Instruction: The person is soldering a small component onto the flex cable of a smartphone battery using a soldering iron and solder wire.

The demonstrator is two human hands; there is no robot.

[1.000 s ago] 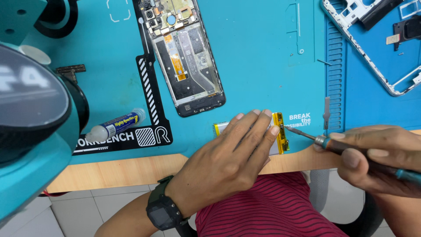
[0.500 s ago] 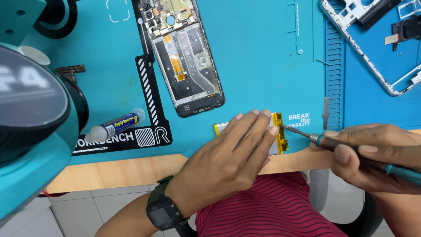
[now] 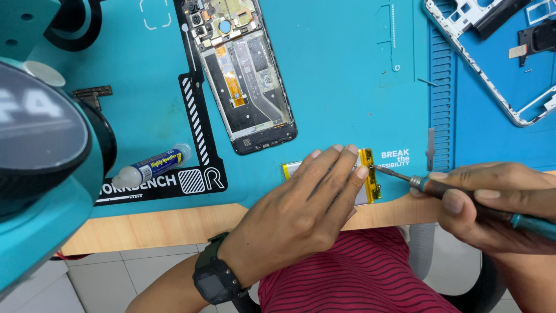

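Observation:
My left hand [image 3: 301,203] lies flat on a silver phone battery [image 3: 364,194] near the front edge of the teal work mat [image 3: 341,87], fingers pressing it down. The battery's end with yellow tape [image 3: 370,174] shows past my fingertips. My right hand [image 3: 498,203] grips a thin soldering iron [image 3: 431,186] like a pen, and its metal tip touches the yellow taped end. An opened phone [image 3: 243,69] without its back cover lies face down further back on the mat.
A small tube with a blue label [image 3: 152,167] lies at the left on the mat. A large teal microscope body [image 3: 46,150] fills the left side. A white phone frame [image 3: 492,75] rests on the blue mat at the right. A small metal blade [image 3: 430,148] lies near the iron.
The iron's tip has stayed at the yellow taped end, my right hand shifting slightly on the handle. My left hand has stayed on the battery.

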